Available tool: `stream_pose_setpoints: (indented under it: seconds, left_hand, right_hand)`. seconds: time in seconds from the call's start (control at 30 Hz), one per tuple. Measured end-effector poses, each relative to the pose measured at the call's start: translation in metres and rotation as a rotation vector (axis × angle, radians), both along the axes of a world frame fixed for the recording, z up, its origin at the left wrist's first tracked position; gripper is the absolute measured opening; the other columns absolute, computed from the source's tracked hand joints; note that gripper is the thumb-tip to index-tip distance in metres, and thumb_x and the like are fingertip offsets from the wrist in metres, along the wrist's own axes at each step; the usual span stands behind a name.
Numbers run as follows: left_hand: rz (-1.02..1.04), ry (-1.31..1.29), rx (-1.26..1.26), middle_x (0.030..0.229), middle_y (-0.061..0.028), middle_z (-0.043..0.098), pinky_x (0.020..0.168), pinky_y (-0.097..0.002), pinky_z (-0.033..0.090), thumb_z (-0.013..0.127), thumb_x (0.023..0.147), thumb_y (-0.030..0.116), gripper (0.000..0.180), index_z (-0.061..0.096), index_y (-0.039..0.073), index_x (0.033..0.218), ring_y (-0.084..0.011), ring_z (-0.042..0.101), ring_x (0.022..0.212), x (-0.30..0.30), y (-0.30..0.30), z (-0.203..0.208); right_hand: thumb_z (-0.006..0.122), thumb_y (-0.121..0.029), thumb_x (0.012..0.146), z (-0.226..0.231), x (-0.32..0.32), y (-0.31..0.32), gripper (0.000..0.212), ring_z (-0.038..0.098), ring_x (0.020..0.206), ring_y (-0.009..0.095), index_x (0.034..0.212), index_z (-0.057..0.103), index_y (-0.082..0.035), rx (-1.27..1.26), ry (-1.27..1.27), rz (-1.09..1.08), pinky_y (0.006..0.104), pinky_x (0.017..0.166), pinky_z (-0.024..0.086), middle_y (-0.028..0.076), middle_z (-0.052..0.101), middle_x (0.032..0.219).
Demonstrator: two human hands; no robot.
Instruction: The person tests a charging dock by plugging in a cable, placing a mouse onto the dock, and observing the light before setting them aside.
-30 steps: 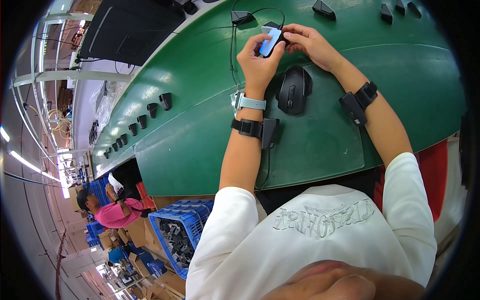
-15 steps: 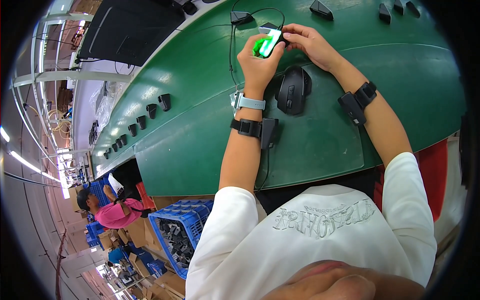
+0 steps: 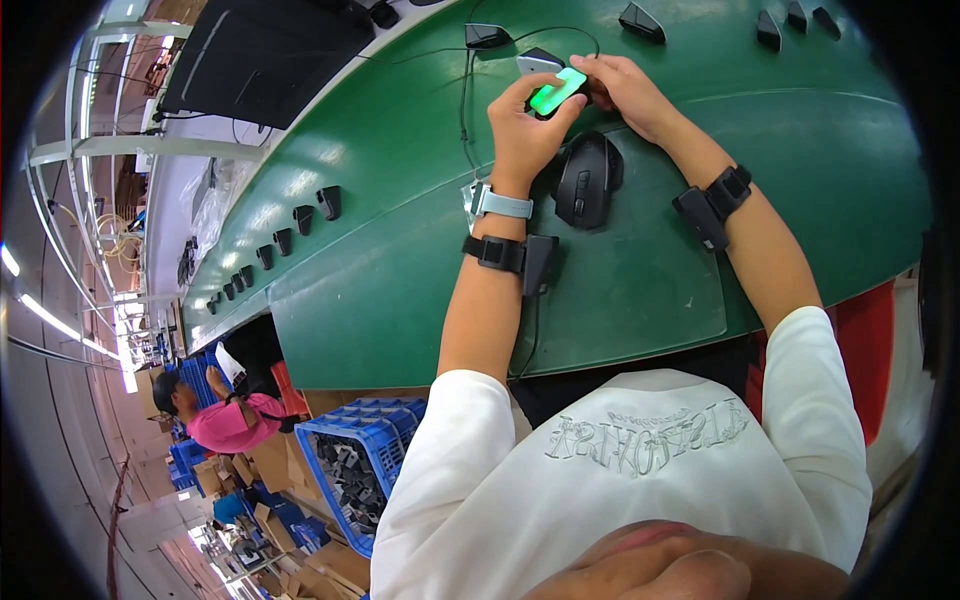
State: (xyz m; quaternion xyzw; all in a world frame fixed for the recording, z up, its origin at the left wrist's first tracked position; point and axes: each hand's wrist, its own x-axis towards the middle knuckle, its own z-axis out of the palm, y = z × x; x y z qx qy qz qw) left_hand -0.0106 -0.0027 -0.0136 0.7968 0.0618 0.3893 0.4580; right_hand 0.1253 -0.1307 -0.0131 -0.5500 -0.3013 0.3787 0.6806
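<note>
A small black device with a glowing green panel (image 3: pixel 558 92) is held at the far middle of the table. My left hand (image 3: pixel 525 130) grips it between thumb and fingers. At its right end, my right hand (image 3: pixel 632 98) closes on the device, where a thin black cable (image 3: pixel 580 27) runs to the fingers; the cable's end is hidden. Just beyond the device lies a black and silver wedge-shaped piece (image 3: pixel 541 63). Nearer to me, below the hands, rests a black computer mouse (image 3: pixel 587 180).
A black wedge-shaped block (image 3: pixel 487 37) lies by the cables. More such blocks stand at the far right (image 3: pixel 642 22) and in a row at left (image 3: pixel 328 204). A dark monitor (image 3: pixel 265 65) stands far left. A blue crate (image 3: pixel 365 450) of black parts sits beside me; a person in pink (image 3: pixel 235 425) works beyond.
The lit device has shifted slightly right and tilted flatter, with my left hand following. The cable near my right fingers has swung right. More of the black and silver piece shows.
</note>
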Motion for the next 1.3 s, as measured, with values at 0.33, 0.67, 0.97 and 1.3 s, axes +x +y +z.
stream_pose_setpoints:
  seconds: [0.33, 0.67, 0.97, 1.3]
  left_hand:
    - [-0.031, 0.093, 0.387, 0.104, -0.0111, 0.068, 0.074, -0.0360, 0.056, 0.086, 0.070, 0.006, 0.034, 0.068, 0.003, 0.098, -0.0303, 0.068, 0.089, -0.014, -0.007, 0.048]
    - [0.720, 0.260, -0.190, 0.074, -0.0114, 0.071, 0.054, -0.0289, 0.053, 0.062, 0.099, 0.045, 0.051, 0.064, -0.005, 0.090, -0.0157, 0.068, 0.061, -0.111, 0.139, 0.010]
    - [1.218, 1.031, 0.550, 0.101, -0.0256, 0.071, 0.081, -0.0489, 0.055, 0.054, 0.099, 0.045, 0.049, 0.072, 0.000, 0.099, -0.0420, 0.069, 0.095, -0.130, 0.172, 0.067]
    - [0.173, 0.906, 1.019, 0.125, -0.0195, 0.066, 0.099, -0.0478, 0.051, 0.080, 0.075, 0.032, 0.050, 0.070, 0.016, 0.121, -0.0391, 0.062, 0.114, 0.099, 0.146, 0.043]
  right_hand:
    - [0.057, -0.031, 0.101, -0.010, 0.004, 0.000, 0.029, 0.040, 0.059, 0.006, 0.079, 0.058, -0.012, 0.065, 0.162, -0.015, 0.0255, 0.054, 0.027, -0.006, 0.048, 0.067]
    - [0.062, -0.024, 0.098, 0.001, -0.007, -0.004, 0.032, 0.036, 0.059, 0.006, 0.071, 0.053, -0.009, 0.080, -0.055, 0.033, 0.0234, 0.055, 0.028, -0.005, 0.044, 0.066]
    - [0.071, -0.012, 0.092, -0.005, 0.001, -0.008, 0.011, 0.046, 0.064, 0.005, 0.088, 0.073, -0.002, 0.096, -0.108, -0.101, 0.0218, 0.059, 0.037, -0.004, 0.059, 0.073]
    - [0.067, -0.003, 0.088, -0.003, -0.005, -0.008, 0.007, 0.059, 0.074, 0.006, 0.088, 0.071, 0.003, 0.132, -0.241, 0.065, 0.0234, 0.068, 0.049, 0.002, 0.067, 0.080]
